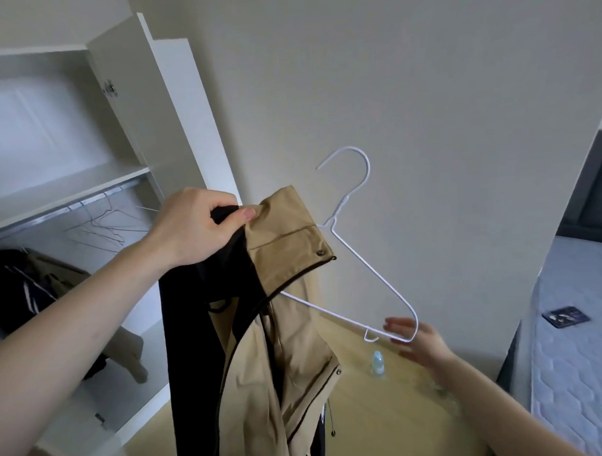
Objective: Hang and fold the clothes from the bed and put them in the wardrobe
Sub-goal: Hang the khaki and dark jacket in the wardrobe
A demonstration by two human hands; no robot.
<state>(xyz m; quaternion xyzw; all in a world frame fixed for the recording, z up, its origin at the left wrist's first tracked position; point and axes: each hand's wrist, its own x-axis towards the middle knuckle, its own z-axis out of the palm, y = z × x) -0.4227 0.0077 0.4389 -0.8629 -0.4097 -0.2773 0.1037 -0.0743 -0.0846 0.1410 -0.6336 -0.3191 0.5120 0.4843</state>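
Hanging stage, incomplete. The left hand (197,228) pinches the collar of a tan-and-black jacket (282,330) between thumb and curled fingers, and the garment hangs directly below it. One white wire hanger (372,259) is partly threaded: its near arm runs under the collar just right of the left hand, while its far corner lies against the spread, blurred fingers of the right hand (419,343), which show no closed grip. The hook points up, free of any rail. Left of and behind the left hand stands the open wardrobe (69,188); several bare wire hangers (105,228), exact count unclear, hang on its rail, with apparently two garments (32,288) already hung below. Right of the right hand, one mattress (576,337) bears one dark card (566,316) and no visible clothes. One small bottle (377,361) stands on the floor below the hanger.
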